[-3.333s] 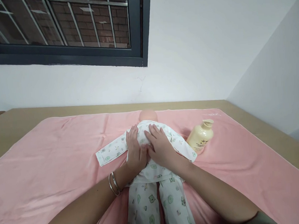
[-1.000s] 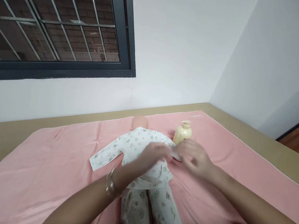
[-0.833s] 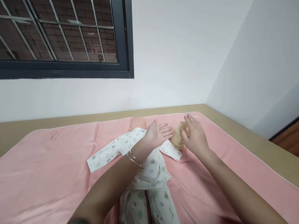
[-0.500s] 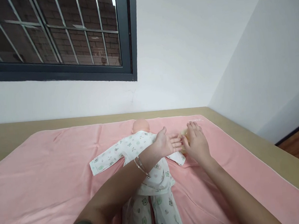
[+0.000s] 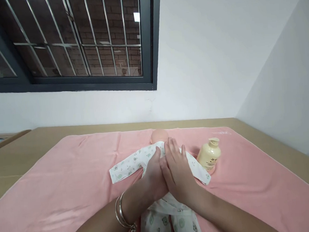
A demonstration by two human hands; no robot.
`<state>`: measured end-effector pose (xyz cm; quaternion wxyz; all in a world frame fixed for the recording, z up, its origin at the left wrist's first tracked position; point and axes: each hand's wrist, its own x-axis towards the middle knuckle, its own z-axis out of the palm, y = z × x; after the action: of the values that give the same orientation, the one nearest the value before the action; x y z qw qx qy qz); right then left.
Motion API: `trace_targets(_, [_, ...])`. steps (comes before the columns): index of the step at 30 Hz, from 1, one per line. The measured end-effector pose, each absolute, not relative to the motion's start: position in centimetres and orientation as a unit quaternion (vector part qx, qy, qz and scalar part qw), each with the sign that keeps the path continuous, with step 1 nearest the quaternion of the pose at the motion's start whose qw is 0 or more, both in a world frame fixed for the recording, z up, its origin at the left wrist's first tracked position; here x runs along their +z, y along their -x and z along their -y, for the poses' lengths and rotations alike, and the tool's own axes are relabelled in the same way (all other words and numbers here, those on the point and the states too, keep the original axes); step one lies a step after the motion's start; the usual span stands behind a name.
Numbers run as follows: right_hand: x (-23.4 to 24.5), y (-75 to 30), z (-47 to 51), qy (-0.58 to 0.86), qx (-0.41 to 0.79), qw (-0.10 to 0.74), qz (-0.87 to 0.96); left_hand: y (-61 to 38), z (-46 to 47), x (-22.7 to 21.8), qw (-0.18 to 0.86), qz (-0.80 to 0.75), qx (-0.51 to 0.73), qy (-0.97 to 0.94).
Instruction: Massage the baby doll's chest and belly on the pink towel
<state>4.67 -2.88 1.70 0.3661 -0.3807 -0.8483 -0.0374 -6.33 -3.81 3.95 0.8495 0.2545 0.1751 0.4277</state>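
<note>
Both hands meet above the doll, the right hand lying along the inner side of the left hand. Right fingers are straight and nearly together, gripping nothing visible; the left thumb points up, but its other fingers are mostly covered, so their spread cannot be told. The doll lies beneath the fingers, head just beyond the tips, trousers nearer than the wrists. To the right of the right fingers, near the doll's sleeve end, stands a pump bottle on a pink blanket. Risks, as judged: an outward swing of the right hand could topple the bottle, the soft blanket offering uneven footing; the bracelets on the left wrist could catch the shirt if lowered onto it. Not verifiable: anything between the palms, most of the doll's torso behind the hands, whether bottle and sleeve touch, and the doll's feet, beyond the lower edge.
</note>
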Motion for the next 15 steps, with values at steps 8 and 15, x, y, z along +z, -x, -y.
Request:
trace_targets(8, [3.0, -2.0, 6.7, 0.219, 0.004, 0.333, 0.917, 10.7, 1.8, 8.3, 0.709, -0.194, 0.592, -0.332])
trace_targets(15, [2.9, -2.7, 2.1, 0.341, 0.042, 0.389, 0.855, 5.0, 5.8, 3.3, 0.71, -0.233, 0.567, -0.346])
